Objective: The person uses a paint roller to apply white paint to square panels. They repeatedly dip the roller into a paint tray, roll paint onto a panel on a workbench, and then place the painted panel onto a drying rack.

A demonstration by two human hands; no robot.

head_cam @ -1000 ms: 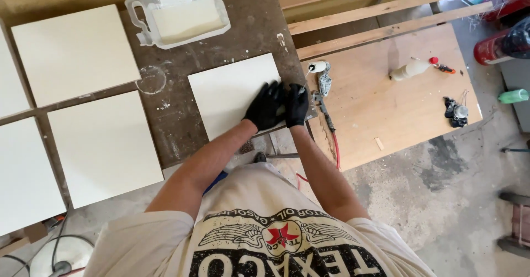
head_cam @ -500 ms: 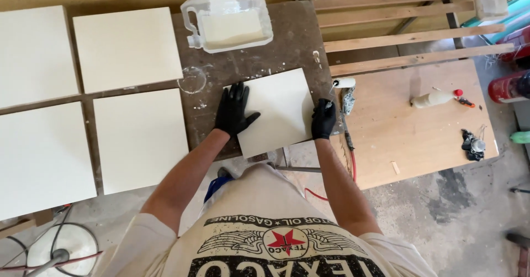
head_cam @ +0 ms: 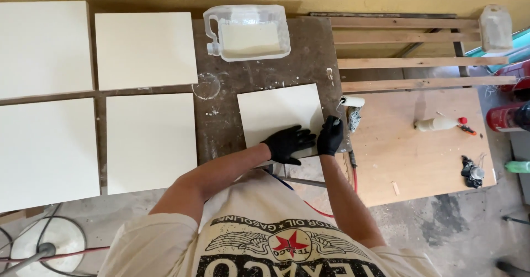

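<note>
A square cream tile [head_cam: 279, 111] lies flat on the stained brown worktop [head_cam: 223, 122]. My left hand [head_cam: 287, 143], in a black glove, rests flat on the tile's near right corner with its fingers spread. My right hand [head_cam: 330, 135], also in a black glove, is curled at the tile's right edge, its fingertips pinching there. A small white paint roller [head_cam: 352, 103] lies just right of that hand, apart from it.
Several larger cream tiles [head_cam: 149, 141] lie in a grid to the left. A cut plastic jug of whitish liquid [head_cam: 247, 34] stands behind the tile. To the right are wooden slats [head_cam: 419, 61], a plywood board [head_cam: 408, 155] with a bottle [head_cam: 436, 124], and red canisters [head_cam: 505, 117].
The hands were holding the tile by its left and right sides; now both are together at its near right corner, the left flat on it.
</note>
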